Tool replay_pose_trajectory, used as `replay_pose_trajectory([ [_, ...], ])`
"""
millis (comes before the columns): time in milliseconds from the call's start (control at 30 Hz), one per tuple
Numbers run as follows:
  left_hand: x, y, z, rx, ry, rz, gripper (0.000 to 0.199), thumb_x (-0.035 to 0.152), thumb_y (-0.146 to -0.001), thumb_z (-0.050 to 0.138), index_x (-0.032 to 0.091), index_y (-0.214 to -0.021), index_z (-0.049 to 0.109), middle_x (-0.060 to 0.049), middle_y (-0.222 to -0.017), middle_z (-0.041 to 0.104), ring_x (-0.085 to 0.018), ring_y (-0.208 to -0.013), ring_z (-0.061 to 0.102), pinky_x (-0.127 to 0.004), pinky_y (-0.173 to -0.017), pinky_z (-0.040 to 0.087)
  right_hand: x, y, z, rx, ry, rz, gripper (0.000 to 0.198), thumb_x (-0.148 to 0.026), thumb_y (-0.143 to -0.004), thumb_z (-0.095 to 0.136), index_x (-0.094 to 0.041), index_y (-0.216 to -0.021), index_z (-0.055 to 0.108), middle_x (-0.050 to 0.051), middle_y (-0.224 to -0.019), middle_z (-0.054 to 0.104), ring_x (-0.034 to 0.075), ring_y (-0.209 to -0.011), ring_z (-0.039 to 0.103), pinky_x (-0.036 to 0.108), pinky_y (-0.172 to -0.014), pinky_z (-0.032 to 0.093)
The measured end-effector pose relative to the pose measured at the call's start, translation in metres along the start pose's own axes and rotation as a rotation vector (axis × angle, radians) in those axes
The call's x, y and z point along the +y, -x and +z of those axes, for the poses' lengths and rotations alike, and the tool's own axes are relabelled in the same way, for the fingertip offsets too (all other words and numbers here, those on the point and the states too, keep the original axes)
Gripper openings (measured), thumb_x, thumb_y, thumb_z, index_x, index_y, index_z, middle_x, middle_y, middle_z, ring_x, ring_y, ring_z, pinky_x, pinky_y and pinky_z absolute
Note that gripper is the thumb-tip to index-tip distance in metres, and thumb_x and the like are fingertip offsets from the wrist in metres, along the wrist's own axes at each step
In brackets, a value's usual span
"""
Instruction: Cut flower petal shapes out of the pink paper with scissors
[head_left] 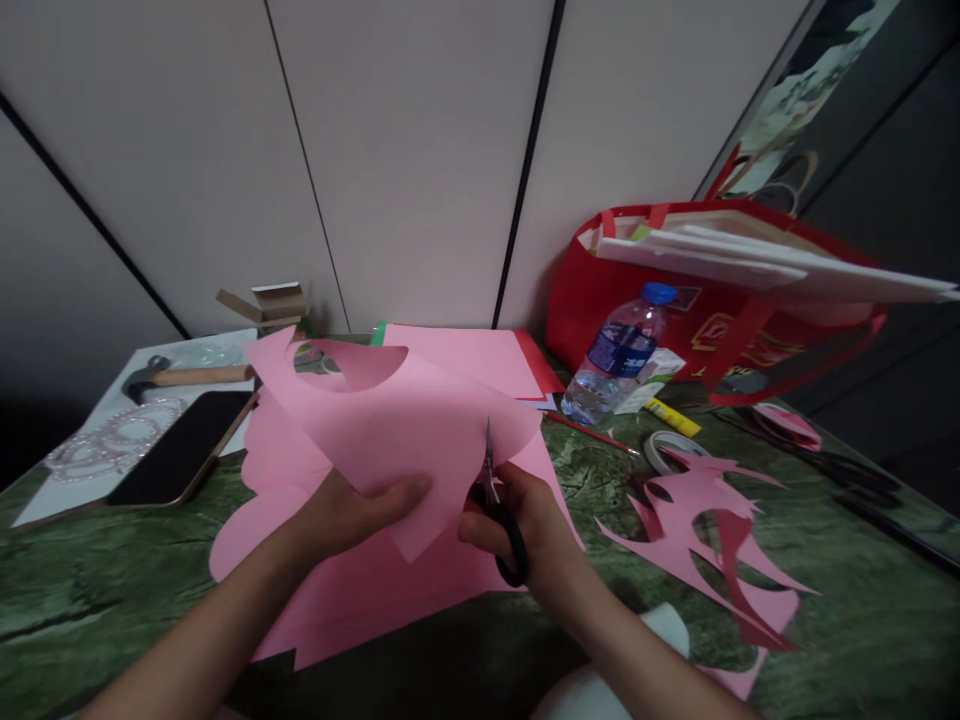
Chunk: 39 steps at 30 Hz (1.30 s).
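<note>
My left hand [360, 515] grips a sheet of pink paper [405, 420] by its near edge, thumb on top and the other fingers hidden underneath. Curved cuts have been made in the sheet's far left side. My right hand [525, 520] holds black-handled scissors [510, 550], fingers in the loops. Their blades stand at the right part of the sheet, pointing away from me. Under the held sheet, more pink paper [360, 610] with scalloped edges lies on the green marbled table [150, 580].
Pink offcuts [712, 540], a tape roll [671, 450], a yellow glue stick [673, 416] and a water bottle [619, 350] lie to the right, before a red bag [585, 290]. Leftward are a phone [184, 450], a hammer [195, 376] and beaded strings [124, 440]. A pale wall stands behind.
</note>
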<state>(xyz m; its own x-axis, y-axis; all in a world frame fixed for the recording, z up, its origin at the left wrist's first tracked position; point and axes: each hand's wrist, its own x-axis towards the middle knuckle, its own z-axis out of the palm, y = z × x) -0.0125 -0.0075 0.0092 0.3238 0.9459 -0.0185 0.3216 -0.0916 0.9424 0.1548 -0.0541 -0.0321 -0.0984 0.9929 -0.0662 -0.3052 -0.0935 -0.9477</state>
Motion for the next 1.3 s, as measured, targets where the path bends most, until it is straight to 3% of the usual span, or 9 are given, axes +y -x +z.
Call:
replay_pose_trajectory([
  [200,0.001,0.001,0.0,0.035,-0.002,-0.009,0.036,0.042,-0.064,0.063,0.017,-0.09,0.06,-0.009,-0.09,0.069,-0.028,-0.086,0.063,-0.035,-0.067,0.053,-0.001,-0.001,-0.001,-0.001,0.035,0.004,0.041,-0.023,-0.053,0.08,-0.016,-0.081,0.05,-0.007,-0.055,0.048,0.006,-0.048,0.04,0.019,-0.046,0.031],
  [533,-0.007,-0.005,-0.008,-0.045,-0.072,0.042,0.039,0.045,-0.064,0.063,0.018,-0.092,0.059,-0.01,-0.091,0.069,-0.028,-0.084,0.063,-0.036,-0.065,0.053,0.003,0.0,-0.002,0.031,0.082,0.037,0.043,-0.024,-0.05,0.081,-0.015,-0.08,0.051,-0.007,-0.055,0.05,0.007,-0.047,0.042,0.02,-0.047,0.033],
  [800,0.003,0.0,-0.007,0.029,-0.062,-0.013,0.044,0.049,-0.061,0.063,0.017,-0.091,0.061,-0.011,-0.092,0.069,-0.029,-0.084,0.063,-0.036,-0.064,0.053,0.011,-0.003,-0.005,0.056,0.1,0.051,0.04,-0.024,-0.051,0.079,-0.016,-0.08,0.053,-0.007,-0.054,0.052,0.007,-0.045,0.046,0.02,-0.045,0.037],
  [1133,0.005,-0.001,-0.015,-0.072,0.021,-0.02,0.038,0.045,-0.062,0.065,0.017,-0.087,0.062,-0.01,-0.087,0.07,-0.028,-0.083,0.064,-0.035,-0.064,0.054,-0.006,-0.001,0.004,0.138,0.145,0.154,0.04,-0.023,-0.042,0.078,-0.016,-0.071,0.051,-0.007,-0.049,0.052,0.008,-0.039,0.048,0.02,-0.039,0.036],
  [1300,0.004,-0.003,-0.017,-0.057,0.013,-0.011,0.041,0.046,-0.062,0.065,0.017,-0.09,0.061,-0.01,-0.09,0.07,-0.029,-0.084,0.063,-0.034,-0.063,0.054,-0.007,0.0,0.005,0.138,0.152,0.153,0.037,-0.023,-0.043,0.076,-0.016,-0.069,0.05,-0.008,-0.044,0.052,0.008,-0.036,0.047,0.02,-0.037,0.036],
])
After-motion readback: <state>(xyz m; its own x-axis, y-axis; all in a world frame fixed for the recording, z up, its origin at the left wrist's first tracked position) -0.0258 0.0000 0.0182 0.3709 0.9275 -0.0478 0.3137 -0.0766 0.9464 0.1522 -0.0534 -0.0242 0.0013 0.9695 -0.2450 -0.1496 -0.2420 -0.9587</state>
